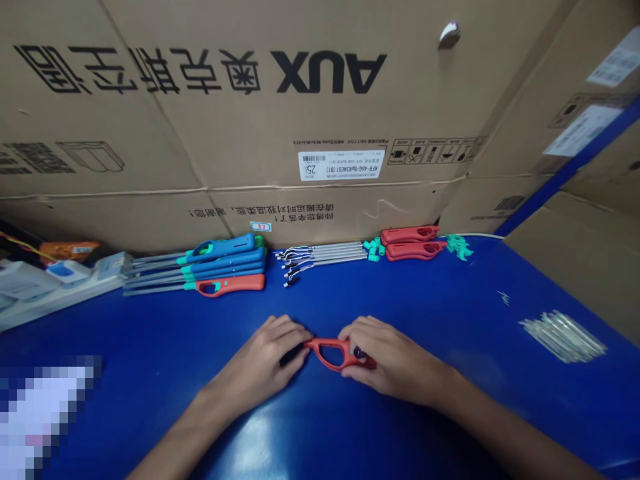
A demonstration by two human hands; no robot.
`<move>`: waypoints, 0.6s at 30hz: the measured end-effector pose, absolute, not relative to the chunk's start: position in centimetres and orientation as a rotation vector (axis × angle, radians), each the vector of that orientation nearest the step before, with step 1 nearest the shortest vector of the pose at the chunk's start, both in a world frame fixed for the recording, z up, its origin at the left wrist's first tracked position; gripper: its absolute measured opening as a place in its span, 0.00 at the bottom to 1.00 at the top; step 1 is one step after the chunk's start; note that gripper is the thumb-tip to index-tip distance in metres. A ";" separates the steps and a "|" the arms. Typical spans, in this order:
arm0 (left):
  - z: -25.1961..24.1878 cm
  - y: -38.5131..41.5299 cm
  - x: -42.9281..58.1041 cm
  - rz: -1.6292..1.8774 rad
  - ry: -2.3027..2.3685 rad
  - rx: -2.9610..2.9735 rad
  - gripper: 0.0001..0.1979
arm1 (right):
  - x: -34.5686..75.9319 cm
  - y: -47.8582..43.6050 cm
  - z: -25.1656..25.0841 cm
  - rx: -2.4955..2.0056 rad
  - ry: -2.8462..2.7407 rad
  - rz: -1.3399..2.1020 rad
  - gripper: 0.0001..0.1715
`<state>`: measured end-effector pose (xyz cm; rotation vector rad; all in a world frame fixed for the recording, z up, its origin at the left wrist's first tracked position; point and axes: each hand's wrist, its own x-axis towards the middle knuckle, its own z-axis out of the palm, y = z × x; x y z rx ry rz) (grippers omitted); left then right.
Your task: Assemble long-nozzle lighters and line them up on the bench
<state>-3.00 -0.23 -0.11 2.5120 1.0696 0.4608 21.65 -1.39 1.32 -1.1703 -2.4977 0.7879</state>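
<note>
A red lighter handle (pixel 329 360) with a looped trigger guard lies level between my two hands, just above or on the blue tabletop. My left hand (pixel 277 350) pinches its narrow front end with thumb and fingers. Around its rear grip part, my right hand (pixel 383 357) is wrapped, and a small dark round-ended piece (pixel 358 352) shows beside the right thumb. Most of the grip is hidden under the right fingers. No metal tube shows on this handle.
Assembled blue and red long lighters (pixel 227 267) lie back left, beside a power strip (pixel 65 293). Metal tubes with wires (pixel 333 253), green parts (pixel 374 249), red handles (pixel 410 243) and green triggers (pixel 457 247) line the back. Clear slim tubes (pixel 565 337) lie right. A cardboard wall (pixel 240 147) stands behind.
</note>
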 end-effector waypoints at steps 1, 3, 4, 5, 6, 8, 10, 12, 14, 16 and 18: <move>-0.1 -0.2 -3.0 0.467 1.066 2.513 0.09 | 21.7 -1.4 1.3 -1.167 -2.507 0.776 0.13; -0.1 -0.2 -3.1 0.483 1.064 2.514 0.08 | 21.8 -1.4 1.1 -1.161 -2.517 0.747 0.13; -0.1 -0.2 -3.1 0.488 1.062 2.516 0.08 | 21.9 -1.4 1.0 -1.160 -2.517 0.734 0.12; -0.1 -0.3 -3.1 0.493 1.060 2.518 0.08 | 22.0 -1.4 0.9 -1.159 -2.516 0.722 0.11; -0.1 -0.3 -3.2 0.495 1.059 2.520 0.08 | 22.0 -1.4 0.9 -1.157 -2.516 0.712 0.10; -0.1 -0.3 -3.2 0.493 1.057 2.520 0.08 | 22.0 -1.4 0.9 -1.163 -2.520 0.697 0.10; -0.1 -0.2 -3.2 0.485 1.060 2.516 0.08 | 21.9 -1.4 1.1 -1.182 -2.524 0.696 0.11; -0.2 -0.2 -3.2 0.481 1.062 2.510 0.08 | 21.8 -1.3 1.3 -1.206 -2.521 0.718 0.12; -0.2 -0.2 -3.2 0.486 1.060 2.502 0.07 | 21.7 -1.2 1.4 -1.225 -2.498 0.759 0.13; -0.3 -0.2 -3.2 0.489 1.051 2.496 0.07 | 21.7 -1.1 1.2 -1.217 -2.448 0.805 0.13; -0.3 -0.2 -3.2 0.477 1.046 2.490 0.08 | 21.7 -1.1 0.6 -1.163 -2.384 0.836 0.12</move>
